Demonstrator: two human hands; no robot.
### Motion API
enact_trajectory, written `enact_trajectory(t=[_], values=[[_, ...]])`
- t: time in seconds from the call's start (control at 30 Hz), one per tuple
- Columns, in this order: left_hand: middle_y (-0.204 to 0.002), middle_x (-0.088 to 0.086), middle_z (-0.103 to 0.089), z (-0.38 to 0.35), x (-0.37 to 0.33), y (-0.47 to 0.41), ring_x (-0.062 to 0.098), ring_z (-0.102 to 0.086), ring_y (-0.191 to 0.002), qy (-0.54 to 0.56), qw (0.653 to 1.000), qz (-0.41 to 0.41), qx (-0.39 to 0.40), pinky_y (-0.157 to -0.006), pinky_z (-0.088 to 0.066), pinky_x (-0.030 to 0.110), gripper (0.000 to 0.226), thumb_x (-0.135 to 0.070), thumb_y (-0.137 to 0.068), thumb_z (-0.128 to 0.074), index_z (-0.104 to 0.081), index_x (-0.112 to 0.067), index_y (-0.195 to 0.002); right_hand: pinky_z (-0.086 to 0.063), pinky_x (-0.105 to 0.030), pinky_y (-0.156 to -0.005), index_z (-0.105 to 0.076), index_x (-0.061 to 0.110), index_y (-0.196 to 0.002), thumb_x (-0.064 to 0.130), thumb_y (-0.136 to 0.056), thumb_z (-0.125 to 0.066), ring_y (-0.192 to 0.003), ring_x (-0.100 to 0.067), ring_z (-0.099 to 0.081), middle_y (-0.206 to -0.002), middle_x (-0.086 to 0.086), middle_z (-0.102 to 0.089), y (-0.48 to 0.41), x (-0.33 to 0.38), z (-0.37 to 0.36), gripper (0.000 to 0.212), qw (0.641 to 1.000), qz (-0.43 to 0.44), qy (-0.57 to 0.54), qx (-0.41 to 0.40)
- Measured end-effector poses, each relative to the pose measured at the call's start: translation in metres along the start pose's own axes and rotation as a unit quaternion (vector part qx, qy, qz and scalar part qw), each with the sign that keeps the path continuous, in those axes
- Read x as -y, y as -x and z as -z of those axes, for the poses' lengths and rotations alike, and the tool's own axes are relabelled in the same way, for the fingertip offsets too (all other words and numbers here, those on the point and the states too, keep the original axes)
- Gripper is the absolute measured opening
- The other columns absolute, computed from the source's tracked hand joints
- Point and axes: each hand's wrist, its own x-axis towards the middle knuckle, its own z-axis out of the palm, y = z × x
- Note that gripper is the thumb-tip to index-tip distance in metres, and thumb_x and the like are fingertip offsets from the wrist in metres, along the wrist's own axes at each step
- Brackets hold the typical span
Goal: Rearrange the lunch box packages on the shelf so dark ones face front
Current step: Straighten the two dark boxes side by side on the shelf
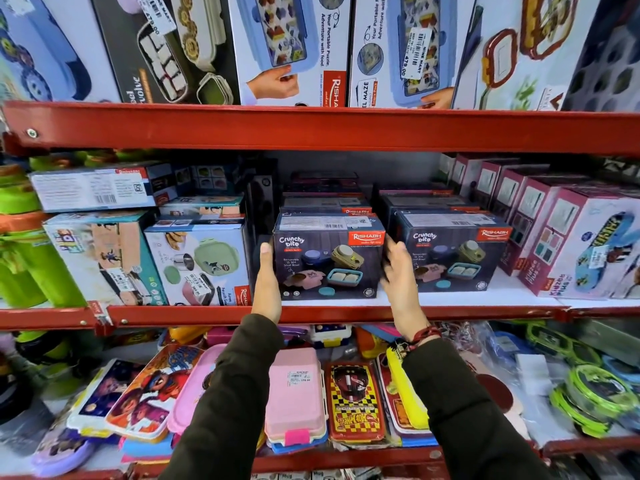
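Step in hand, by judgement: squaring dark Crunchy Bite box (327,263) at front edge of middle shelf (332,315).

Do well: press both sides evenly, slide straight, keep printed face forward, flush with twin dark box (450,259) at 3 o'clock; avoid nudging pale green box (201,268) at 9 o'clock.

Left hand (267,282): flat, fingers straight along box's left side.
Right hand (401,282): fingers curled on right side.
Grip: box clamped between both hands, base on shelf.
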Motion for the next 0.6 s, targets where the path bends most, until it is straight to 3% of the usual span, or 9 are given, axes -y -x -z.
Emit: enact_trajectory(t=[0.13, 0.23, 0.3, 0.37, 0.47, 0.53, 0.6], values=[[-0.151, -0.005, -0.046, 0.002, 0.001, -0.002, 0.010, -0.041, -0.137, -0.012, 1.000, -0.009, 0.001, -0.113, -0.028, 0.027, 0.065, -0.056, -0.105, -0.011, -0.030, -0.024, -0.158, -0.021, -0.045, -0.123, -0.030, 0.031, -0.156, 0.052, -0.106, -0.014, -0.154, -0.026, -0.026, -0.167, 0.000, -0.029, 0.009, 0.005, 0.005, 0.057, 0.999, -0.018, 0.019, 0.018], [-0.134, -0.009, -0.054, 0.007, 0.004, 0.005, 0.008, -0.050, -0.122, -0.024, 1.000, -0.012, 0.006, -0.094, -0.038, 0.016, 0.059, -0.054, -0.106, -0.012, -0.038, -0.029, -0.153, -0.023, -0.048, -0.125, -0.032, 0.031, -0.156, 0.051, -0.106, -0.014, -0.154, -0.028, -0.028, -0.166, 0.000, -0.030, 0.018, 0.008, 0.012, 0.056, 0.999, -0.023, 0.034, 0.032], [-0.128, -0.014, -0.056, 0.009, 0.005, 0.010, 0.004, -0.053, -0.118, -0.038, 0.999, -0.024, 0.011, -0.101, -0.036, 0.021, 0.049, -0.055, -0.106, -0.016, -0.041, -0.039, -0.145, -0.026, -0.046, -0.123, -0.034, 0.032, -0.155, 0.049, -0.106, -0.015, -0.152, -0.026, -0.032, -0.160, 0.003, -0.037, 0.023, 0.008, 0.016, 0.055, 0.998, -0.021, 0.045, 0.038], [-0.126, -0.019, -0.060, 0.013, 0.009, 0.012, -0.007, -0.060, -0.113, -0.049, 0.998, -0.033, 0.021, -0.101, -0.038, 0.016, 0.041, -0.054, -0.105, -0.020, -0.042, -0.044, -0.138, -0.028, -0.045, -0.122, -0.034, 0.033, -0.154, 0.048, -0.107, -0.016, -0.149, -0.022, -0.034, -0.147, 0.012, -0.041, 0.028, 0.008, 0.017, 0.053, 0.998, -0.016, 0.054, 0.042], [-0.115, -0.029, -0.062, 0.015, 0.009, 0.019, -0.024, -0.063, -0.093, -0.047, 0.998, -0.044, 0.023, -0.077, -0.046, 0.000, 0.035, -0.054, -0.105, -0.022, -0.047, -0.045, -0.129, -0.030, -0.042, -0.118, -0.034, 0.035, -0.153, 0.048, -0.106, -0.018, -0.137, -0.012, -0.038, -0.135, 0.020, -0.043, 0.032, 0.008, 0.019, 0.052, 0.998, -0.022, 0.050, 0.043], [-0.120, -0.028, -0.062, 0.015, 0.007, 0.022, -0.022, -0.062, -0.102, -0.050, 0.997, -0.055, 0.028, -0.085, -0.047, 0.004, 0.043, -0.063, -0.099, -0.028, -0.048, -0.045, -0.132, -0.030, -0.041, -0.115, -0.034, 0.036, -0.154, 0.049, -0.106, -0.018, -0.132, -0.010, -0.037, -0.134, 0.021, -0.042, 0.032, 0.009, 0.021, 0.052, 0.998, -0.023, 0.042, 0.047], [-0.133, -0.023, -0.062, 0.017, 0.009, 0.024, -0.010, -0.058, -0.122, -0.060, 0.996, -0.065, 0.030, -0.105, -0.043, 0.019, 0.056, -0.075, -0.092, -0.035, -0.048, -0.046, -0.138, -0.029, -0.043, -0.119, -0.033, 0.037, -0.154, 0.051, -0.106, -0.020, -0.138, -0.012, -0.037, -0.135, 0.021, -0.043, 0.032, 0.009, 0.022, 0.052, 0.998, -0.019, 0.037, 0.054]])
